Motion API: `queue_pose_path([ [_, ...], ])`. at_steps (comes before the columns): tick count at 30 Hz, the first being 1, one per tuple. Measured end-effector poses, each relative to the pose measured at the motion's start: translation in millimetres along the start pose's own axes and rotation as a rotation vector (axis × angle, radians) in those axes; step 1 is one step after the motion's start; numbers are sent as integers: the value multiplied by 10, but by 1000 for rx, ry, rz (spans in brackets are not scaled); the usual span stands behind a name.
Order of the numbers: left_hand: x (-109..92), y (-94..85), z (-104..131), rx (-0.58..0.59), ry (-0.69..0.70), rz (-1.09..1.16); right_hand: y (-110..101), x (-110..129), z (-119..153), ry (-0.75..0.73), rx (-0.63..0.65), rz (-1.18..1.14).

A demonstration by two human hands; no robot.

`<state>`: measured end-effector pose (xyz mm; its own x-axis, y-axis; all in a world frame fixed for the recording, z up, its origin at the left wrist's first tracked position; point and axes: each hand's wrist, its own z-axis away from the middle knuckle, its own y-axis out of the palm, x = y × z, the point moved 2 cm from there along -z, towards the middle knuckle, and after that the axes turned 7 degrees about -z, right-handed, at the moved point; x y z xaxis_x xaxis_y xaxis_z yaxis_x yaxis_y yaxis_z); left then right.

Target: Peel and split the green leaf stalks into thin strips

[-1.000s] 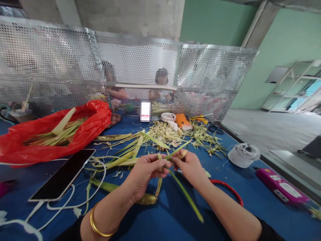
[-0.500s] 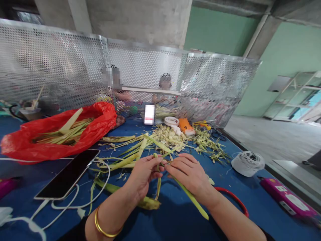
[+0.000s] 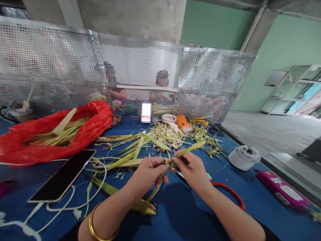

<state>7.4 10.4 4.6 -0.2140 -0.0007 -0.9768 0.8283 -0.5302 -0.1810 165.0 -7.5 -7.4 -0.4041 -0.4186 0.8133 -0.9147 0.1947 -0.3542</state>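
Note:
My left hand [image 3: 147, 171] is closed in a pinch on a green leaf strip [image 3: 192, 147], just above the table's middle. Close beside it, the thumb and fingers of my right hand [image 3: 194, 169] grip the same strip, whose flat end sticks out to the upper right. A small loop or knot of leaf shows between the fingertips, partly hidden by them. From under my left hand a thinner, yellowish tail [image 3: 153, 194] hangs down. Beneath it lies a wide dry leaf [image 3: 144, 207]. Under my right forearm are red-handled scissors [image 3: 233, 190], largely covered.
Left are a red plastic bag [image 3: 100, 112] of leaves and a phone [image 3: 64, 175] with a white cable. Leaf scraps [image 3: 165, 134], tape [image 3: 169, 118] and an orange packet [image 3: 184, 123] lie ahead. White string [image 3: 244, 158] and a purple box [image 3: 282, 189] sit right. People sit behind the perforated screen [image 3: 135, 60].
My right hand has turned and shifted its grip. The strip's long end, which pointed down to the lower right, now points to the upper right. The view has shifted slightly.

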Motion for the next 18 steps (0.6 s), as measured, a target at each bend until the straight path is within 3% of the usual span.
queue_pose_path([
  [8,15,86,-4,-36,33,5,24,14,2,58,2,184],
  [18,220,148,-77,-241,105,101,86,-57,-41,367,48,-145],
])
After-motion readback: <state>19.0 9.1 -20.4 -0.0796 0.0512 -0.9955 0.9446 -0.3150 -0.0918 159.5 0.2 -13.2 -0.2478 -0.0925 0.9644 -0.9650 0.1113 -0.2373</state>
